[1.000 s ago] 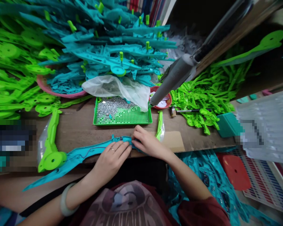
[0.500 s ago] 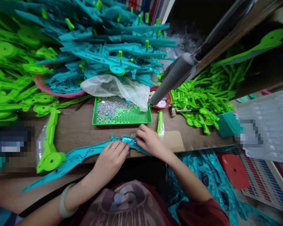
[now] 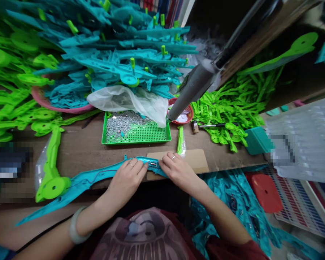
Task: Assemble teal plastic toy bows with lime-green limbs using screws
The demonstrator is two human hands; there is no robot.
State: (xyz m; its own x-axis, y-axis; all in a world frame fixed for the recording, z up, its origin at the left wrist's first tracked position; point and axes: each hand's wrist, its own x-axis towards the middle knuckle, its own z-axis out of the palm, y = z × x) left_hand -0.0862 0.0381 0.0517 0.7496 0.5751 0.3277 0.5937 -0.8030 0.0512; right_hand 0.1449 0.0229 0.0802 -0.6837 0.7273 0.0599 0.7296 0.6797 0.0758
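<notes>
A long, curved blue plastic shell (image 3: 94, 177) lies at the bench's front edge, its tapered left end jutting past it. A thin dark wire runs along its inside. In its middle sits a small dark part with shiny metal (image 3: 153, 164). My left hand (image 3: 128, 176) grips the shell just left of that part, fingers bent over the far rim. On the other side, my right hand (image 3: 177, 169) has its fingertips closed together on the shell; what lies beneath them is hidden. A green part with a clear blade (image 3: 52, 169) lies at the shell's left.
A green perforated tray (image 3: 151, 136) of small metal pieces stands behind the hands. Blue shells (image 3: 111, 57) are piled at the back, green parts on both sides. A hammer (image 3: 196, 126), a grey cylinder (image 3: 195, 88) and a cardboard piece (image 3: 196, 160) are to the right.
My right hand has shifted slightly right and turned flatter, uncovering the small dark part in the shell. My left hand stays on the shell. The whole view has moved a little.
</notes>
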